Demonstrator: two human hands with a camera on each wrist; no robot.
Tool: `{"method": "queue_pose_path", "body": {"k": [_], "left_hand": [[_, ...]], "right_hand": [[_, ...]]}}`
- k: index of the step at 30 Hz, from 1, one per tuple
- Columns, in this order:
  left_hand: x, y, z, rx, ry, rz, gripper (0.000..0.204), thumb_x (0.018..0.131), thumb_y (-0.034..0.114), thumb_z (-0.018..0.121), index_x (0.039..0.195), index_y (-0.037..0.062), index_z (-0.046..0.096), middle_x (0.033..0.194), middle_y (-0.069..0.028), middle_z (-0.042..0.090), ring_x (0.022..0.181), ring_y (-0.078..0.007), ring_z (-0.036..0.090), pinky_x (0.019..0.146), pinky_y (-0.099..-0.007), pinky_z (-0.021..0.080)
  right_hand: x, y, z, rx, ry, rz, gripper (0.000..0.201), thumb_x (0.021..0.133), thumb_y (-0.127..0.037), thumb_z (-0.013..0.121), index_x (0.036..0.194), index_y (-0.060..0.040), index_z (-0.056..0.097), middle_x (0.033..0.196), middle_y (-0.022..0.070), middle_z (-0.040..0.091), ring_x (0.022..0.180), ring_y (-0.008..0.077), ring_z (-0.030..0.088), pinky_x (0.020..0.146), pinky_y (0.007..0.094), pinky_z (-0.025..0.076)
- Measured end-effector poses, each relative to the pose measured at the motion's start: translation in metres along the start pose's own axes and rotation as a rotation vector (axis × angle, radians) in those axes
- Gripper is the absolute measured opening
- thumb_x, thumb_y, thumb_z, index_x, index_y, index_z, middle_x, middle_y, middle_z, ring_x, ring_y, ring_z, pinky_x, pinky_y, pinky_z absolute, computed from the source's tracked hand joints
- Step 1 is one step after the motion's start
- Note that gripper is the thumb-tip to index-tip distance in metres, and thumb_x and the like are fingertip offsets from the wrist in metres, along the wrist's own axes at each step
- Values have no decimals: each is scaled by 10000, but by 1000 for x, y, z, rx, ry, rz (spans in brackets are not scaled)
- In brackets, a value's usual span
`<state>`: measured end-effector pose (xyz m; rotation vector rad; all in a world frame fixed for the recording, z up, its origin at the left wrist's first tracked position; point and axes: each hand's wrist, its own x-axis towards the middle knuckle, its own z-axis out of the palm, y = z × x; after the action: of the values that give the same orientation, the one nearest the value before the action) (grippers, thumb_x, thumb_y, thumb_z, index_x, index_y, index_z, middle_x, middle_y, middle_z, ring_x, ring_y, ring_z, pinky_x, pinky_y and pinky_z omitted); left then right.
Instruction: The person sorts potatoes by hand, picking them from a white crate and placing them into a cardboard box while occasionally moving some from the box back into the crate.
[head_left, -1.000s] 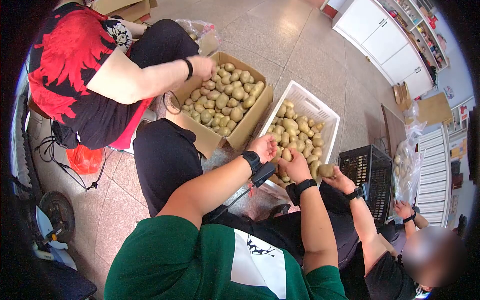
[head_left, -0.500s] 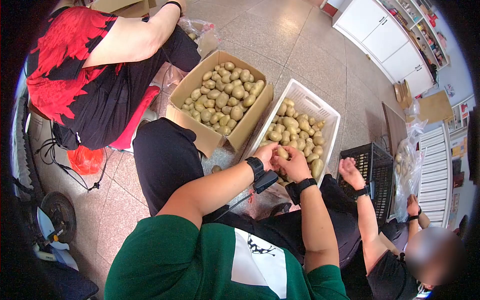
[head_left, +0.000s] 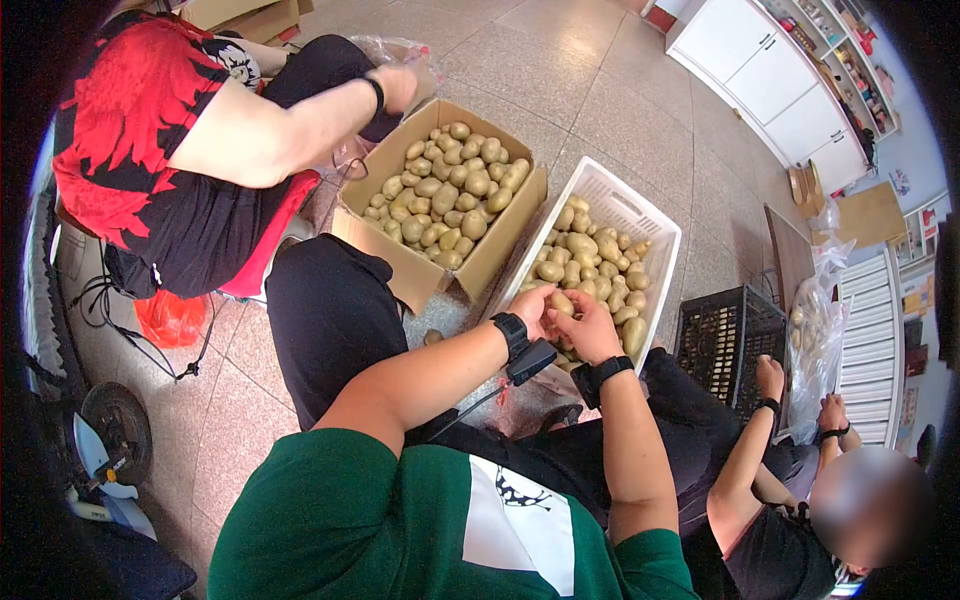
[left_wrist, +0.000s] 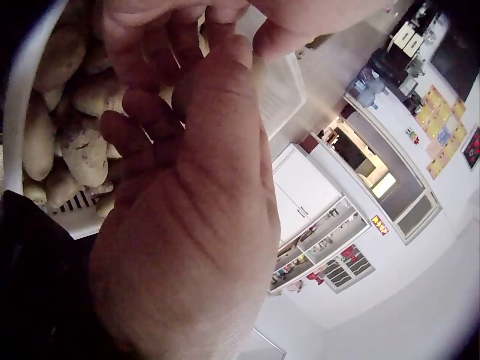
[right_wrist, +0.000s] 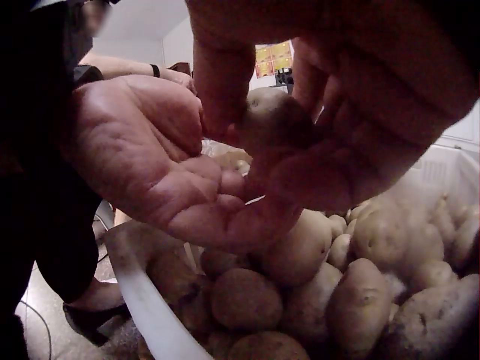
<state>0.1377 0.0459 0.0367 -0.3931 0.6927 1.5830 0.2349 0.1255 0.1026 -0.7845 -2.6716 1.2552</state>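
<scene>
One potato (head_left: pixel 561 304) is hovering over the white crate's (head_left: pixel 660 283) 7 o'clock side as I'm pinching it in my right hand (head_left: pixel 592 332) and cupping my left hand (head_left: pixel 533 312) loosely open beside it, probably best for guarding against a slip.

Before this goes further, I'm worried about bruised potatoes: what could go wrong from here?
The potato between the left hand and right hand could slip and knock the potatoes in the white crate below.
The folded-out flap of the cardboard box lies close to the bent knee; a shift of that leg might jolt the box and its load.
</scene>
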Motion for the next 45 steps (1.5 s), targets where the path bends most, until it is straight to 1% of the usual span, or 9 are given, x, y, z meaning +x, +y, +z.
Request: {"method": "queue_pose_path", "body": {"k": [7,12,18,21,28,36,38,40,45], "left_hand": [[1,-1,-2,-7,-26,12,211,843,324,444,914,134,505,739,-44,541,610,-177,515,541,-364,423],[-8,3,2,-3,54,38,204,816,291,495,939,128,492,752,-55,539,586,-180,515,553,-365,439],[6,16,-9,-75,-61,-18,170,817,225,509,923,94,484,732,-53,524,579,-193,509,549,-351,444],[-12,36,1,-183,28,104,161,824,195,511,919,70,472,716,-61,512,610,-201,512,519,-307,443],[-15,78,-10,-311,121,171,189,837,218,506,926,59,457,775,-71,501,633,-190,499,524,-274,425],[4,103,-60,-388,143,294,184,809,90,540,953,40,435,826,-77,466,655,-171,481,495,-237,419],[3,108,-70,-396,91,290,231,797,68,550,985,21,423,856,-91,457,667,-172,488,508,-237,442],[5,110,-75,-621,212,352,250,794,63,554,995,7,417,879,-107,450,678,-174,495,528,-243,462],[-10,110,-71,-560,264,533,265,823,102,530,1024,5,386,886,-121,449,686,-189,503,562,-264,483]], "right_hand": [[-9,-31,-10,177,-76,135,359,749,-131,615,1067,1,514,816,62,569,620,97,549,537,218,443],[-3,-14,-6,199,-73,82,332,767,-114,596,1065,6,514,826,50,563,622,92,540,535,216,435],[-2,-11,-6,244,-39,67,321,781,-112,598,1063,13,509,832,34,550,595,76,519,510,208,418],[0,0,-6,189,-31,63,324,781,-114,603,1063,13,504,828,27,540,582,69,509,500,202,411],[1,16,-3,121,-16,24,315,781,-119,605,1047,15,504,813,20,533,580,69,507,503,200,417],[-3,14,-3,116,-25,60,323,770,-124,609,1041,20,509,787,26,553,593,81,516,537,208,431],[-3,15,-3,103,-29,64,322,767,-121,608,1038,24,512,779,30,560,597,83,520,546,211,435],[-3,19,-2,58,-30,46,321,764,-122,607,1033,27,518,770,42,574,608,92,530,554,219,438],[-8,5,-8,38,-48,88,328,763,-149,606,1034,20,529,785,59,587,630,109,548,573,234,446]]}}
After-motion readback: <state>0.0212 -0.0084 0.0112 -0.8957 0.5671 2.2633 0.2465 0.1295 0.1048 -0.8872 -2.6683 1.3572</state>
